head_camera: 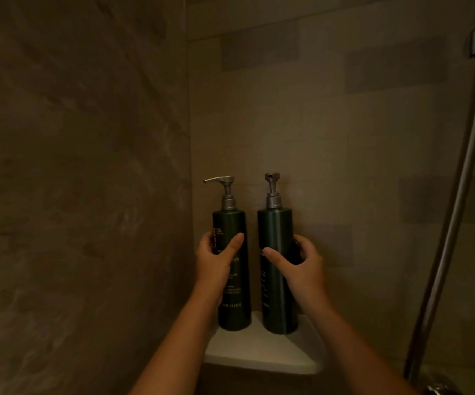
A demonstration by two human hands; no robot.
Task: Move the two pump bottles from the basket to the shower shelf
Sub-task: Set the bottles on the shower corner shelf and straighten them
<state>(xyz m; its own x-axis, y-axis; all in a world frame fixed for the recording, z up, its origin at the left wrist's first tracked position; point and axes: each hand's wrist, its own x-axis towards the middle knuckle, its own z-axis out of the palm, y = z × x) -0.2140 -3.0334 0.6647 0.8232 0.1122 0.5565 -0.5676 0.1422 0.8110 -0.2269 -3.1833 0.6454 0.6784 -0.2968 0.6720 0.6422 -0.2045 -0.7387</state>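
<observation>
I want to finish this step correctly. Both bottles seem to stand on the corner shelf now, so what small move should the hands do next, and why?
Probably open both hands and draw them back. The left bottle and right bottle stand upright, side by side, bases apparently on the white shelf. The left hand and right hand each wrap one bottle, so only the release seems left.

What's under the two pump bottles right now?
The white corner shelf: the left bottle and right bottle stand upright on it, each gripped by a hand. Their bases hide the contact.
</observation>
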